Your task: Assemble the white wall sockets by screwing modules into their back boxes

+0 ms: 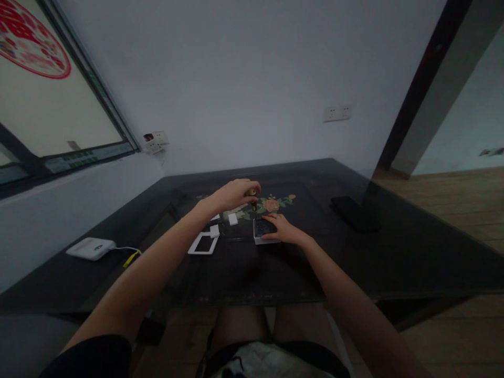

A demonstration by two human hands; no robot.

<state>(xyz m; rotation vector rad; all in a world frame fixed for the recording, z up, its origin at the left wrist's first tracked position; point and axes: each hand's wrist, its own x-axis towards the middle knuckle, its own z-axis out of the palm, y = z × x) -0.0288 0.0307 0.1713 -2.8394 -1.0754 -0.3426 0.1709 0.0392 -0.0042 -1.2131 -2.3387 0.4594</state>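
My left hand point(239, 193) is raised over the table, its fingers closed around a small dark item with a yellowish part point(253, 206). What that item is I cannot make out. Below and to the right, my right hand point(284, 229) grips a small white box point(262, 241) with a dark inside, thumb at the near side and fingers at the far side. Left of the box lies a white frame with a black middle point(192, 249). Small white pieces rest close by, one square piece point(233, 219) and another point(214, 231) overlapping the frame.
The dark table point(244, 278) has a printed rose point(271, 205) on its top. A white device point(91, 249) with a cable and a yellow tag point(131, 259) lies at left. On the right is a flat black object point(355, 213). A wall stands behind the table.
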